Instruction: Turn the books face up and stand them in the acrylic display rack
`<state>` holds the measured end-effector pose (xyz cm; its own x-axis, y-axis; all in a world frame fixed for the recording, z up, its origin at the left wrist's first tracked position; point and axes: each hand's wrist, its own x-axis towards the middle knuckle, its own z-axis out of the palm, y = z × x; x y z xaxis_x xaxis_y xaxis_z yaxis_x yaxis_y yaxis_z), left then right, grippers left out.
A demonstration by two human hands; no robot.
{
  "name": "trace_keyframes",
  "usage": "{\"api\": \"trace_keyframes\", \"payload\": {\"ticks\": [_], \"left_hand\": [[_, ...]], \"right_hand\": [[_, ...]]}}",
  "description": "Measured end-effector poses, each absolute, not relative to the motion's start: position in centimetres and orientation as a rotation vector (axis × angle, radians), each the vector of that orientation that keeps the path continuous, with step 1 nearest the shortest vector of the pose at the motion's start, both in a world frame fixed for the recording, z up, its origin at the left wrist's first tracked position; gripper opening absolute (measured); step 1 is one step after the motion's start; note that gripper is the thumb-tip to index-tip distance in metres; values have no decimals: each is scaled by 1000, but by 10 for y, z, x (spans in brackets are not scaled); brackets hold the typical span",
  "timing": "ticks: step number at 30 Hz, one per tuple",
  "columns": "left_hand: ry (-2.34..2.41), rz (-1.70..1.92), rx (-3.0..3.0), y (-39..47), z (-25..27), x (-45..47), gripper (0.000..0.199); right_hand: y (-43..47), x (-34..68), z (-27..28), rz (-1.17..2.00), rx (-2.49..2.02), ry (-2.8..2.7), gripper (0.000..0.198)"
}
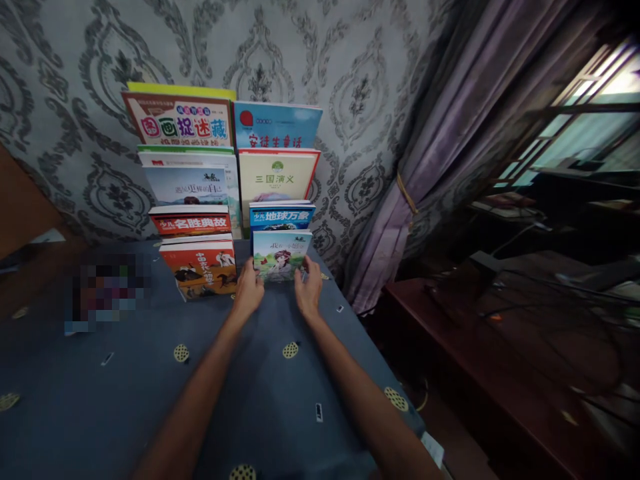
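Observation:
A light blue-green book with a drawn figure on its cover stands at the front of the right column of books. My left hand closes on its left edge, and my right hand grips its right edge. Directly behind it are a blue book, a cream book and a taller blue book. Left of my left hand, an orange-red book fronts the other column. Behind that one rise a red book, a pale blue book and a brown book.
The books stand on a dark blue patterned cloth against a patterned wall. A blurred-out item lies at the left. On the right hang a tied purple curtain and, beyond the cloth's edge, a dark red table with cables.

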<state>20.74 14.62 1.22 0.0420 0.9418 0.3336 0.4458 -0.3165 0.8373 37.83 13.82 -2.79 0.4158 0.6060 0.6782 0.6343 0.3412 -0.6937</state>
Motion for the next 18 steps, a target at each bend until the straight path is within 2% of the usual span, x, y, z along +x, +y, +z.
{"api": "trace_keyframes", "payload": {"ticks": [8, 12, 18], "left_hand": [[1196, 1454, 1736, 153, 5, 202, 52], [1258, 1451, 1850, 150, 6, 200, 52], [1383, 1427, 1947, 145, 9, 203, 39]], "right_hand": [[138, 384, -30, 126, -1211, -1260, 46], [138, 381, -35, 120, -1190, -1260, 48], [131, 375, -31, 28, -1221, -1265, 41]]}}
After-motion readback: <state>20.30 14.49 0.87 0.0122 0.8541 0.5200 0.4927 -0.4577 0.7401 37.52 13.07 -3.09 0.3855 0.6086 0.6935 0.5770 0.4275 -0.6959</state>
